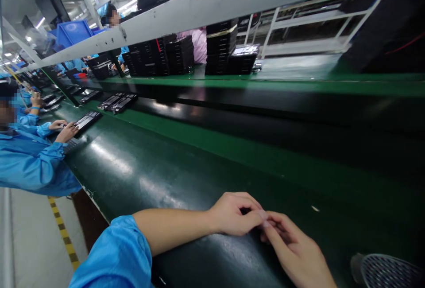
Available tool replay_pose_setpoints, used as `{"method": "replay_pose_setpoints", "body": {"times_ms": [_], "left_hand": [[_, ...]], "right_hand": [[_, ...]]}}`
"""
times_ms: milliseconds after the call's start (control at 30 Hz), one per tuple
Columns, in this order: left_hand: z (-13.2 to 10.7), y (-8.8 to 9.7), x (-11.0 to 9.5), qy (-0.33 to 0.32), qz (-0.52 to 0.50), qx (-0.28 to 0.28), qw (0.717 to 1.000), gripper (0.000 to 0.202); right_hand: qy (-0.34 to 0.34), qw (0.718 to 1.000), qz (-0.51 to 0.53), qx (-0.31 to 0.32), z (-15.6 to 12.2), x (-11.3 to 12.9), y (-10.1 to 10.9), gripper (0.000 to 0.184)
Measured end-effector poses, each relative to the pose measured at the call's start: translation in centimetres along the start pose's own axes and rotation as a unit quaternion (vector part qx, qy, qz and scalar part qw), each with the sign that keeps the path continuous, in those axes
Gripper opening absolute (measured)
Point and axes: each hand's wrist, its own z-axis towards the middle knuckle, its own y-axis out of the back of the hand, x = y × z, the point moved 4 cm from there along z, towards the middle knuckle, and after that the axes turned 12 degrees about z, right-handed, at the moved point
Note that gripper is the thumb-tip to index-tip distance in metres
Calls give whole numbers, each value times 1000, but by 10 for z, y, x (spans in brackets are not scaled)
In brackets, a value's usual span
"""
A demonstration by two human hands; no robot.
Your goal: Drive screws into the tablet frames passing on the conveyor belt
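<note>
My left hand reaches in from a pushed-up blue sleeve, its fingers curled and the thumb pressed toward the fingertips. Against those fingertips rest the fingers of my right hand, which are bent and drawn together. Both hands meet just above the dark green bench top. Whatever lies between the fingertips, if anything, is hidden. A small pale scrap is on the bench, a little beyond my right hand.
A grey perforated object sits at the lower right. On the left, a co-worker's hands touch a black panel. Dark flat parts lie further along. Stacked black trays stand behind a metal beam.
</note>
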Motion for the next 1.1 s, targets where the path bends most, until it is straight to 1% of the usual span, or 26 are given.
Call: {"method": "replay_pose_setpoints", "body": {"times_ms": [233, 367, 533, 633, 733, 833, 967, 1100], "left_hand": [[0, -1, 1, -12, -8, -7, 1000, 24], [1, -2, 3, -9, -12, -8, 1000, 26], [1, -1, 3, -37, -18, -16, 999, 27], [1, -2, 4, -25, -16, -19, 999, 27], [1, -2, 4, -8, -7, -7, 1000, 25], [1, -1, 3, -7, -1, 3, 1000, 27], [1, -1, 2, 1, 1, 1, 1000, 25], [1, -2, 2, -1, -3, -6, 1000, 24]], "right_hand": [[-23, 1000, -13, -4, 1, -3, 3, 38], [-22, 1000, -10, -1, 1, -2, 2, 38], [-11, 1000, -7, -7, 1, -1, 2, 36], [-11, 1000, 3, -7, 1, -1, 1, 35], [-16, 1000, 3, -9, 1, -4, 2, 37], [-14, 1000, -9, -5, 1, -6, 2, 37], [-8, 1000, -9, 2, 1, -4, 2, 37], [-18, 1000, -14, -6, 1, -4, 3, 38]]}}
